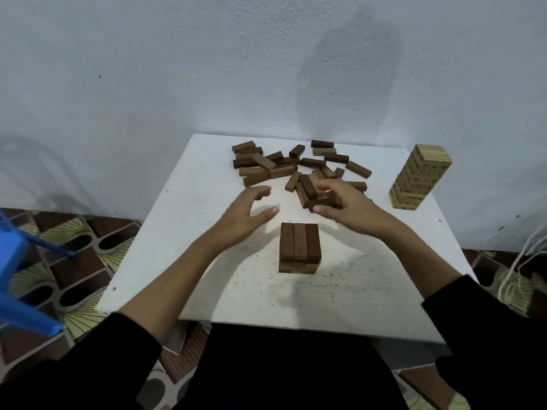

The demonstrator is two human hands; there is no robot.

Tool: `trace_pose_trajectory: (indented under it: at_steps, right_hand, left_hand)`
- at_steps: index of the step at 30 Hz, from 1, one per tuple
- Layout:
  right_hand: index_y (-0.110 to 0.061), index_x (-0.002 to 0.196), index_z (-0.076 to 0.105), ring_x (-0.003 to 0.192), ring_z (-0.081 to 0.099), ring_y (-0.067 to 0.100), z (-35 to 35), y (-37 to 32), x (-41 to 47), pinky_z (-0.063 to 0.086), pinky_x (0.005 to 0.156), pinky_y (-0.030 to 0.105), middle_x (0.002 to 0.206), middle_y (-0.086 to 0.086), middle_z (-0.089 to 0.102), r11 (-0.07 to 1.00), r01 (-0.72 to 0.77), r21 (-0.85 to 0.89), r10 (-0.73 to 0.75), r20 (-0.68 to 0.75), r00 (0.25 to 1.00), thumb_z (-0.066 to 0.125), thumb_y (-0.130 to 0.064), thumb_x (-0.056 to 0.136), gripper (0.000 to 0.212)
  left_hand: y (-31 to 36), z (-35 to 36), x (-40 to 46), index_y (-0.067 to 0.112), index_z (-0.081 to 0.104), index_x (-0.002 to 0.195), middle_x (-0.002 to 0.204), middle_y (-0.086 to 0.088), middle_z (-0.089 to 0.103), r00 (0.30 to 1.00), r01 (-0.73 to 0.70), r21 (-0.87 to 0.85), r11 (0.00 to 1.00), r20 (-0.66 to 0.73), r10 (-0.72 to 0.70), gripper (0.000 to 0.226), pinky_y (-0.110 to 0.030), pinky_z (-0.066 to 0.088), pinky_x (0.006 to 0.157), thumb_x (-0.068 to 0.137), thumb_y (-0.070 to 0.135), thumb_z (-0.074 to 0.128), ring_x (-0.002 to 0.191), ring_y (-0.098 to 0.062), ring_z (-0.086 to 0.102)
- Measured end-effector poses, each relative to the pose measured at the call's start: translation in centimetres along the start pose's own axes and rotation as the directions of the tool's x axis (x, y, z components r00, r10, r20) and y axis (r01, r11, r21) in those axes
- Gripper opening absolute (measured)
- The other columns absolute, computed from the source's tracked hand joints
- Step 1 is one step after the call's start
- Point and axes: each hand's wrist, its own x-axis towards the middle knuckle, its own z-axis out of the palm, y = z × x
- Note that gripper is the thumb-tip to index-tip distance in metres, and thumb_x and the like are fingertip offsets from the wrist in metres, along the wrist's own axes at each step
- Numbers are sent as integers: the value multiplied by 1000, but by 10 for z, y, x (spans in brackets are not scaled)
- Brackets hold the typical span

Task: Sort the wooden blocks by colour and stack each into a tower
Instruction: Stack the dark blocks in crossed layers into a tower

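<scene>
A short tower of dark brown blocks [299, 247] stands in the middle of the white table [183, 232], three blocks side by side on top. Behind it lies a loose pile of brown blocks [278, 167], dark and mid-brown mixed. A tall tower of light wood blocks [420, 177] stands at the far right. My right hand [346, 208] is at the near edge of the pile, its fingers curled round a dark brown block [322, 201]. My left hand [245, 214] hovers above the table left of the pile, fingers relaxed and spread, holding nothing.
The table stands against a pale wall [207, 69]. A blue plastic stool [17, 276] is on the patterned floor at the left. White cord [527, 261] hangs at the right edge. My dark-clothed lap lies below the table's near edge.
</scene>
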Motion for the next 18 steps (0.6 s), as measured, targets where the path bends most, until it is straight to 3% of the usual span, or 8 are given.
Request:
trace_pose_trajectory:
  at_steps: [3,7,9,11,14,18]
  right_hand:
    - [-14,123,57,113,52,17,4,5,33,42,90,26,125,2,55,990,-34,-139,23,-75,997,62,-18,90,34]
    - [-9,107,66,93,51,14,18,7,73,31,73,19,98,1,56,956,32,-291,-42,-27,999,58,-9,90,18]
    - [-9,105,66,94,51,15,24,9,93,30,71,18,98,2,56,946,41,-321,-51,-22,998,55,-6,89,20]
    - [-10,111,63,107,51,23,29,13,110,37,82,25,110,7,57,925,7,-380,-23,-37,999,58,-13,87,25]
    - [-10,130,48,123,40,31,32,18,131,36,102,40,130,13,48,860,-67,-506,81,6,997,66,-31,84,54]
    - [-12,133,41,123,41,33,39,26,148,30,108,46,129,13,48,798,-71,-599,131,59,990,67,-37,79,65]
  left_hand:
    - [-17,-7,23,11,52,130,134,-5,51,995,43,129,991,-94,-31,40,-22,34,96,93,25,58,123,-19,47]
    - [-38,-7,57,4,55,126,134,-12,50,988,76,297,952,-150,-33,34,-23,31,98,94,15,57,123,-26,45]
    - [-45,-8,74,1,57,124,130,-16,52,981,84,334,939,-193,-20,32,-24,32,97,93,10,57,120,-30,47]
    - [-45,-8,86,0,60,122,126,-18,55,975,92,329,940,-223,-18,32,-26,33,98,91,3,56,118,-32,49]
    - [-52,-5,101,1,64,119,123,-18,60,979,55,318,947,-204,12,35,-30,38,100,86,-4,56,115,-32,54]
    - [-60,-2,112,6,67,116,119,-12,64,983,56,292,955,-185,-1,36,-37,47,92,83,-5,57,108,-29,57]
